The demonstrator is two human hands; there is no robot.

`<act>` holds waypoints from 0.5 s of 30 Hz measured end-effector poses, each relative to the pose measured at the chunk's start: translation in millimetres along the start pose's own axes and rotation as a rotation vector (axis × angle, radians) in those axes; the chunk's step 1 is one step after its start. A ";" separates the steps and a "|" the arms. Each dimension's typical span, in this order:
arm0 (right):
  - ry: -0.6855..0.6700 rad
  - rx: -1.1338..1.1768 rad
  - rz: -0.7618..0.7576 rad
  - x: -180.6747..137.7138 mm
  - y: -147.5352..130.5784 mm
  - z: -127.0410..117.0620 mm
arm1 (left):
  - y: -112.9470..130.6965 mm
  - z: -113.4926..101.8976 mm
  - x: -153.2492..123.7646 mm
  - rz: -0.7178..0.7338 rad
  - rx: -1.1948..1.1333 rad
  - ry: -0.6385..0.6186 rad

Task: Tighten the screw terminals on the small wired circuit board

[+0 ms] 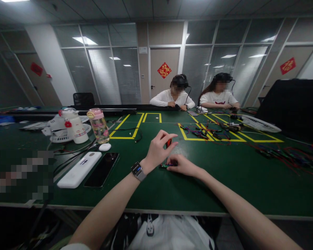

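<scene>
Handling: one upright screwdriver [168, 142], one small circuit board [163, 166], near centre of the green surface [159, 196].
Your left hand [159, 147]: thumb and forefinger tips spread around the handle; firmness of grip, cannot tell. Your right hand [181, 165]: pinching the board's right side. Board probably light, stiff, fragile; take by edges. Screwdriver likely rigid; take by its handle.

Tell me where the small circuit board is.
In the head view, the small circuit board is below centre, at the fingertips of the right hand, lower than the left hand and right of the black phone.
</scene>
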State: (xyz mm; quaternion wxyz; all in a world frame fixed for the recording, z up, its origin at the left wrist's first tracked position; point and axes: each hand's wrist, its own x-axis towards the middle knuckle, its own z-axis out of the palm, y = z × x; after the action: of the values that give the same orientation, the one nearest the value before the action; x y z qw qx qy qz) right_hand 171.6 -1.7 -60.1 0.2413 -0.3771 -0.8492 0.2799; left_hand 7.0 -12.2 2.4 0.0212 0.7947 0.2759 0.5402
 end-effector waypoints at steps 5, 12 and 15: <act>-0.009 -0.005 0.002 0.0 -1.1 -0.6 | 2.6 0.1 3.2 -0.125 -0.280 -0.054; -0.006 -0.025 -0.004 0.2 -2.2 -1.2 | 2.9 -1.1 6.9 -0.223 -0.428 -0.054; -0.010 -0.017 -0.008 -0.2 -2.3 -1.6 | 4.8 -3.0 8.1 -0.198 -0.322 -0.019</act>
State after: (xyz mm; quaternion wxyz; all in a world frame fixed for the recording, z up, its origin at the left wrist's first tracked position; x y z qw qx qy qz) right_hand 171.5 -2.6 -57.4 0.2351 -0.3745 -0.8542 0.2735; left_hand 8.5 -13.3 12.1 0.2040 0.7549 0.2625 0.5653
